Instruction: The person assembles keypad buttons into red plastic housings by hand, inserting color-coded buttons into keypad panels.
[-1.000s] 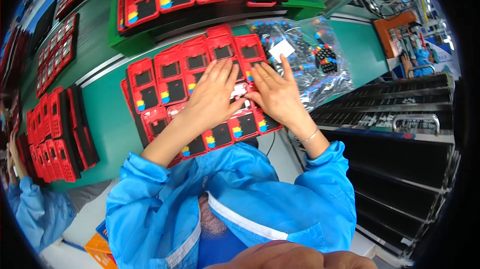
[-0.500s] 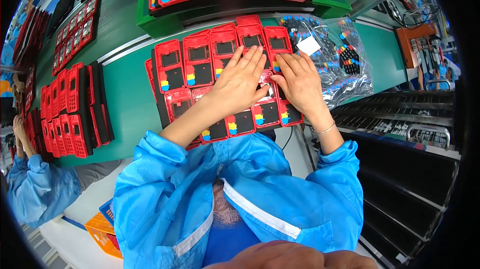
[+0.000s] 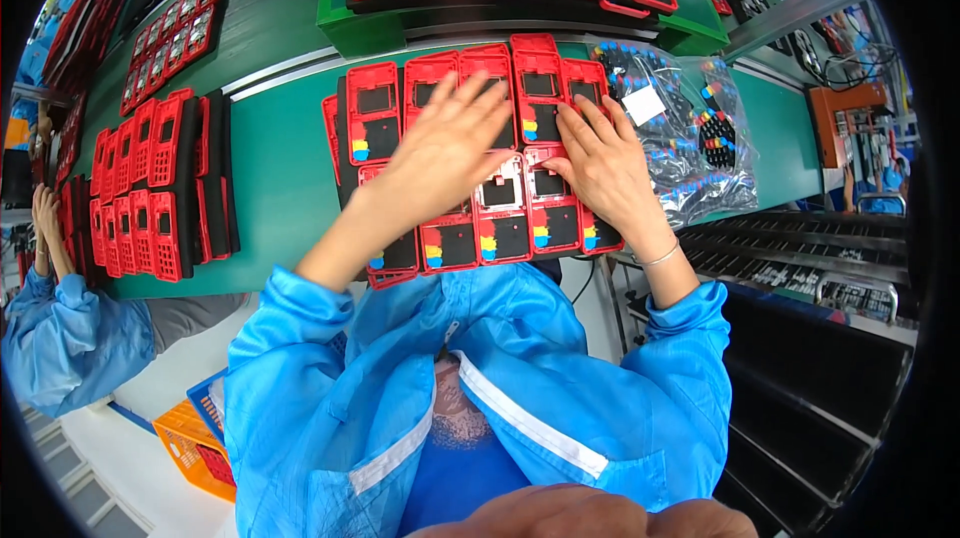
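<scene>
In front of me lies a black tray holding two rows of red plastic phone housings [image 3: 375, 98], each with a dark window and a black lower part. Blue, yellow and red pieces show at their corners. My left hand [image 3: 445, 143] is slightly blurred, palm down over the middle housings with its fingers spread. Whether it touches them I cannot tell. My right hand [image 3: 605, 168] lies flat over the right-end housings, fingers stretched out, thumb towards the near row. Both hands hide parts of the housings beneath.
A clear plastic bag [image 3: 690, 133] of small black parts with coloured ends lies to the right. Behind, a green stand [image 3: 360, 35] carries another tray of red housings. More stacked trays [image 3: 160, 188] stand at left, near another person's hands [image 3: 47, 223]. Black racks [image 3: 800, 368] are at right.
My left hand has moved left across the housings, away from my right hand. My right hand stays over the right end. The whole view has shifted slightly.
</scene>
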Available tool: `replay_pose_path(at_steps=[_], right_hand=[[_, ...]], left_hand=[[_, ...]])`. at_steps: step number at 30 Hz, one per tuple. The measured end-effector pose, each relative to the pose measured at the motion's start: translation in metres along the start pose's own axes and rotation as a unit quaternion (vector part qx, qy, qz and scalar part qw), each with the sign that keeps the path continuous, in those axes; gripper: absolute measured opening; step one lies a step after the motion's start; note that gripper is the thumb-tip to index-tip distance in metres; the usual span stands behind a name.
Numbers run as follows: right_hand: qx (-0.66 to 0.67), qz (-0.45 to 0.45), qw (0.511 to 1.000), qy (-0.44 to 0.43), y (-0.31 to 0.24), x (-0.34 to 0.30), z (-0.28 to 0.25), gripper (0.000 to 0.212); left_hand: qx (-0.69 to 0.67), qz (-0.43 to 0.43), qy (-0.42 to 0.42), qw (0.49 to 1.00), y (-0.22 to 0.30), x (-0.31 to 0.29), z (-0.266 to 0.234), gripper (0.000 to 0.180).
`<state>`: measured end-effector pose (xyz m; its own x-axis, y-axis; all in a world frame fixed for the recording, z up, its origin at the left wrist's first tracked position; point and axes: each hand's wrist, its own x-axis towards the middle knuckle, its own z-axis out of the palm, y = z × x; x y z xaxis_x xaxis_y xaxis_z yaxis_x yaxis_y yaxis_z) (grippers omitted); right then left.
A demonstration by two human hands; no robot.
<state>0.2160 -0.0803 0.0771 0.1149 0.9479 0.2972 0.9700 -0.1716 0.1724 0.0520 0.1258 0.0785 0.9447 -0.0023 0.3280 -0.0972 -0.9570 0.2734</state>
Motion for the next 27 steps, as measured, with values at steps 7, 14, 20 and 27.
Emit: replay_pose_path(at_steps=[7,14,20,27], right_hand=[[0.153,0.029,0.987,0.041,0.005,0.009,0.007,0.042],[0.153,0.0,0.988,0.034,-0.014,0.022,-0.019,0.039],[0.197,-0.071,0.978,0.008,-0.043,0.052,0.006,0.052],[0.141,-0.092,0.986,0.012,-0.048,0.063,0.009,0.052]], left_hand=[[-0.008,-0.039,-0.031,0.999,-0.027,-0.052,-0.022,0.044],[0.014,-0.055,-0.043,0.997,-0.023,-0.064,-0.016,0.061],[0.068,-0.044,-0.061,0.995,-0.021,-0.061,-0.011,0.063],[0.073,-0.04,-0.023,0.996,-0.016,-0.059,-0.009,0.058]])
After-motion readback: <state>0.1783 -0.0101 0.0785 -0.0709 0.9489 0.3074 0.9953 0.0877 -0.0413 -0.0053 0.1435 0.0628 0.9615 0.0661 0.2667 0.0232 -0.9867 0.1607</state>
